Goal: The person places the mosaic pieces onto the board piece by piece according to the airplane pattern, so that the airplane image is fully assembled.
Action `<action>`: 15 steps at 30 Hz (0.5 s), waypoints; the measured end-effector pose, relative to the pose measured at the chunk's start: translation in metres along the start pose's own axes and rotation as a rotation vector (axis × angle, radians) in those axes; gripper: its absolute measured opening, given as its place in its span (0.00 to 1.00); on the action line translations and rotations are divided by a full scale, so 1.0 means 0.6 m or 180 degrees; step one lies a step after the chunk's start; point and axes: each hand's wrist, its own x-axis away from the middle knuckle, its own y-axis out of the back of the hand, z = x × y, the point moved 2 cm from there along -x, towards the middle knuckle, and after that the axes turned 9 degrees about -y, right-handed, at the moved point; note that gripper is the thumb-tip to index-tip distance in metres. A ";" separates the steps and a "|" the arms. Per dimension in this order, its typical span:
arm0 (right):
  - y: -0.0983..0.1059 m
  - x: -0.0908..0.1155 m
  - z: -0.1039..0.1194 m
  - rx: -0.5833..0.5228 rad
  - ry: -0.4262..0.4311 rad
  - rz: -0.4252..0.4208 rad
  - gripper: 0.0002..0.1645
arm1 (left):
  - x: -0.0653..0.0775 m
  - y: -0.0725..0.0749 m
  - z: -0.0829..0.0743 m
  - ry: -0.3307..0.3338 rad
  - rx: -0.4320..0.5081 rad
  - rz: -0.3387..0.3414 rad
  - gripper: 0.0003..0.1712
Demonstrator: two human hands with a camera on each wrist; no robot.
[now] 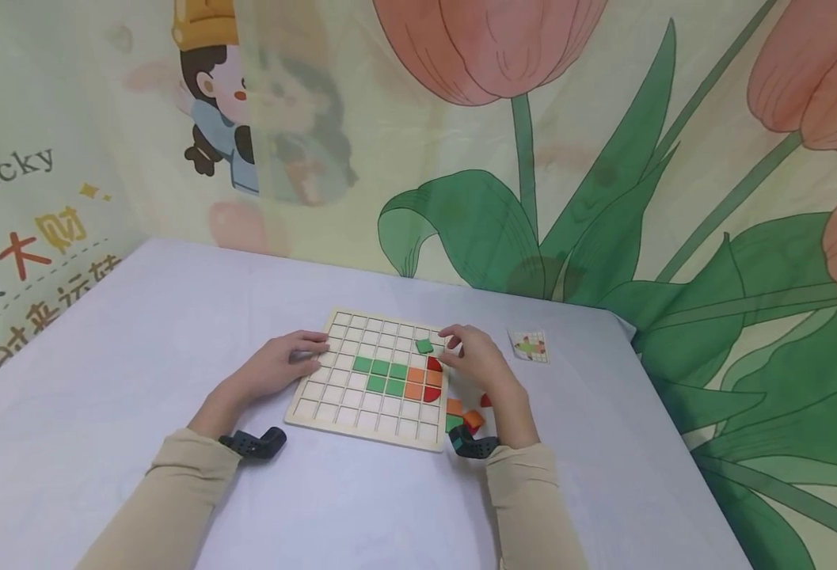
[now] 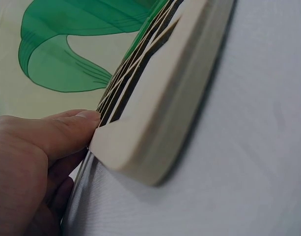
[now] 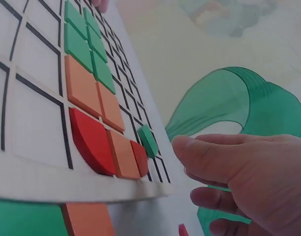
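A pale wooden grid board (image 1: 354, 423) lies on the table, holding several green squares (image 1: 380, 367), orange squares (image 1: 414, 391) and red rounded pieces (image 3: 91, 140). One loose green square (image 1: 424, 347) sits askew across the grid lines near the far right. My left hand (image 1: 279, 366) rests at the board's left edge, its thumb touching the rim in the left wrist view. Beside the board's right edge, my right hand (image 1: 477, 355) holds nothing. Its fingertips are slightly spread, a short way from the loose green square in the right wrist view.
Loose orange, green and red pieces (image 1: 454, 407) lie by the board's right edge, partly under the right wrist. A small picture card (image 1: 530, 346) lies farther right on the white-covered table (image 1: 361, 507). A printed cloth backdrop (image 1: 361, 237) rises behind.
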 end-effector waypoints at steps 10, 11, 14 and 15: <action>-0.030 -0.038 0.011 -0.0005 0.0252 0.0109 0.25 | 0.005 0.000 0.004 0.0035 -0.0008 -0.0035 0.22; -0.032 -0.041 0.011 0.0009 0.0255 0.0130 0.24 | 0.005 -0.001 0.003 0.0034 0.0008 -0.0045 0.22; -0.033 -0.047 0.012 0.0036 0.0253 0.0157 0.19 | 0.005 -0.003 0.001 0.0038 0.0036 -0.0062 0.22; -0.032 -0.049 0.013 0.0039 0.0256 0.0155 0.18 | 0.004 -0.003 0.000 0.0032 0.0027 -0.0064 0.22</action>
